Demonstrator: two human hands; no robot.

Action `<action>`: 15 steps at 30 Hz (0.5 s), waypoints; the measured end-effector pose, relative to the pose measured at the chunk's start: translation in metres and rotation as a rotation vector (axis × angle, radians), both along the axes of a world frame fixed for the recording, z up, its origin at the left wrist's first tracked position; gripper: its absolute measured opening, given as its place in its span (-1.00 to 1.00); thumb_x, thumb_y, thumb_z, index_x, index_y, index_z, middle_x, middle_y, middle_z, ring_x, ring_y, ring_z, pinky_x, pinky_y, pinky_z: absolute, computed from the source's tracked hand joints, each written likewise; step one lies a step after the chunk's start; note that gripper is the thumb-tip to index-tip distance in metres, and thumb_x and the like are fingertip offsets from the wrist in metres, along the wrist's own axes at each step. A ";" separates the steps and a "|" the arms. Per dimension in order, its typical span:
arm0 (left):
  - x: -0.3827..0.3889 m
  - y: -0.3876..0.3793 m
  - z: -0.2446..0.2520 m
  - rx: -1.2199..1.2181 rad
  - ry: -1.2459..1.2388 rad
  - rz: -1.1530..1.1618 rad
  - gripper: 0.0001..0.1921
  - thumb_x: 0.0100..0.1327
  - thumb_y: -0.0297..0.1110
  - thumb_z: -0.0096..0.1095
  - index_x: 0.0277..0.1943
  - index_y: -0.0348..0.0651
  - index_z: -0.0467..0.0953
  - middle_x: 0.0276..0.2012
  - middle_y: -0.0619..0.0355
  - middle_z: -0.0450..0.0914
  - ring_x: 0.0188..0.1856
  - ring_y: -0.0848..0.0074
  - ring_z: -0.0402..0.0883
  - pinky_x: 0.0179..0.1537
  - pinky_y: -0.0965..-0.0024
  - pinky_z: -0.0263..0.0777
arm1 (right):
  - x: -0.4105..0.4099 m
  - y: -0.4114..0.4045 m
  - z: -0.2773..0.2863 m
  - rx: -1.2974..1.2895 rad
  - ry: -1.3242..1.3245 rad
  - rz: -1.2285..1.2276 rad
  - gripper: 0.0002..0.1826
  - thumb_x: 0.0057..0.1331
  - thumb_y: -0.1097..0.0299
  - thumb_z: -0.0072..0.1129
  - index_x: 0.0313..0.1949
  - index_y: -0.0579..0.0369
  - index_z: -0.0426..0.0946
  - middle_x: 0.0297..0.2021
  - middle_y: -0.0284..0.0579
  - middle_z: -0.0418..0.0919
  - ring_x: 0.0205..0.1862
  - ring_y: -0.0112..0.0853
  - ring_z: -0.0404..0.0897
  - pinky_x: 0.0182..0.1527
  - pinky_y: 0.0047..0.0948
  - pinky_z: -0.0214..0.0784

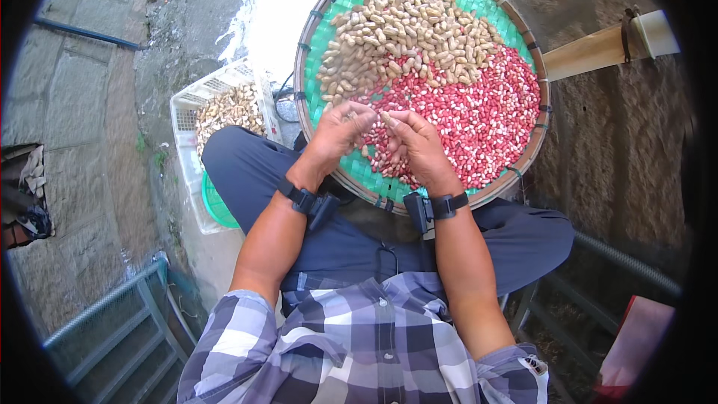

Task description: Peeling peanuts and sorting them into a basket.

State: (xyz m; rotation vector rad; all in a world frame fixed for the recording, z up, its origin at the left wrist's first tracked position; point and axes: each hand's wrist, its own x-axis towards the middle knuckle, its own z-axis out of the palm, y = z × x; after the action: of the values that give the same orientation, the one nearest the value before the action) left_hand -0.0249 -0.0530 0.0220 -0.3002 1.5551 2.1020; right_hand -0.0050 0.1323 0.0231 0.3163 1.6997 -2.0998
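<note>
Before me lies a round woven tray (331, 22) with a green base and a brown rim. Unshelled peanuts (404, 22) are heaped on its far side, and shelled red and white peanut kernels (482, 118) cover its near and right part. Over the tray's near left part, my left hand (343, 129) has its fingers curled, with what looks like a peanut shell partly visible between them; it is slightly blurred. My right hand (414, 137), close beside it, pinches a peanut pod (387, 118) between thumb and fingers. The fingertips of both hands nearly meet.
A white plastic crate (185, 123) holding empty peanut shells (233, 109) stands left of the tray, by my knee. A green plastic basket (216, 202) is at its near end. Metal railings (112, 303) are at lower left; a wooden piece (589, 47) juts out right of the tray.
</note>
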 end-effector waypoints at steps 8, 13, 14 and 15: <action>0.007 0.011 -0.006 0.037 0.122 -0.042 -0.82 0.33 -0.23 0.32 -0.16 -0.12 0.53 -0.51 0.35 0.51 -0.62 0.81 0.35 -0.67 0.72 0.10 | 0.001 0.007 0.001 -0.228 -0.079 0.042 -0.77 0.46 0.18 0.07 -0.19 0.10 0.48 -0.49 -0.35 0.48 -0.57 -0.63 0.46 -0.58 -0.67 0.33; 0.008 0.014 -0.012 0.120 -0.005 -0.054 -0.71 0.31 -0.15 0.34 -0.09 -0.10 0.46 -0.47 0.33 0.52 -0.57 0.78 0.38 -0.64 0.68 0.14 | 0.000 0.013 0.007 0.051 0.030 0.185 -0.75 0.47 0.16 0.05 -0.25 0.08 0.48 -0.58 -0.32 0.48 -0.61 -0.62 0.47 -0.60 -0.62 0.32; 0.009 0.014 -0.011 0.141 -0.027 -0.060 -0.71 0.31 -0.15 0.34 -0.09 -0.11 0.45 -0.45 0.31 0.51 -0.56 0.77 0.39 -0.65 0.69 0.14 | 0.000 0.012 0.011 0.121 0.062 0.205 -0.75 0.47 0.17 0.06 -0.25 0.09 0.48 -0.56 -0.32 0.50 -0.60 -0.62 0.47 -0.58 -0.60 0.33; 0.009 0.013 -0.011 0.145 -0.018 -0.064 -0.71 0.31 -0.15 0.34 -0.09 -0.11 0.45 -0.45 0.31 0.51 -0.56 0.77 0.39 -0.65 0.69 0.14 | 0.000 0.010 0.016 0.188 0.091 0.226 -0.74 0.47 0.17 0.06 -0.26 0.10 0.48 -0.55 -0.32 0.51 -0.59 -0.61 0.46 -0.56 -0.58 0.34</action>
State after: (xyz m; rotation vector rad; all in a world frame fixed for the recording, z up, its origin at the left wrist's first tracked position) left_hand -0.0154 -0.0402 0.0106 -0.2154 1.3753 2.1425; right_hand -0.0046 0.1426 0.0395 0.0784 1.8940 -1.8221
